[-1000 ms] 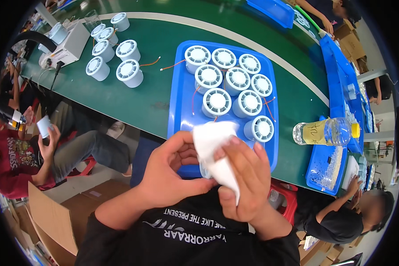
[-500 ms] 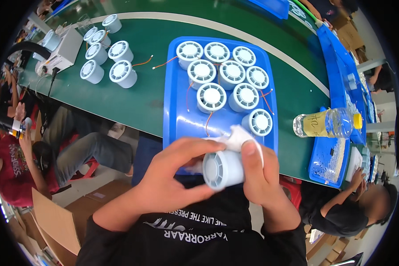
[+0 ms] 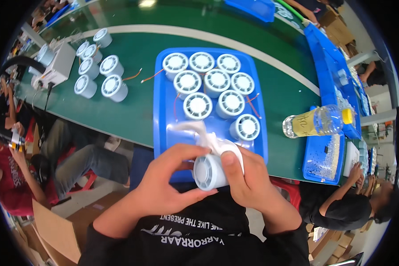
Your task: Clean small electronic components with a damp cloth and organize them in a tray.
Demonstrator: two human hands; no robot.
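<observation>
Between my hands, just over the near edge of the blue tray, is a pale blue cylindrical housing with a slotted round end, tipped on its side. My left hand curls round its slotted end, thumb below and fingers above. A white cloth is bunched under my right hand, whose thumb presses it against the housing's other end. The cloth's loose tail hangs over the tray. Several like housings stand upright in the tray, some with thin red-orange wires.
More housings stand on the green table at the left, by a white box-shaped device. A clear bottle with a yellow cap lies right of the tray. Blue bins line the right side. Co-workers sit at both sides.
The view has shifted slightly, so the tray appears lower and farther left. My hands still hold the housing, and the cloth's tail now swings out leftward over the tray.
</observation>
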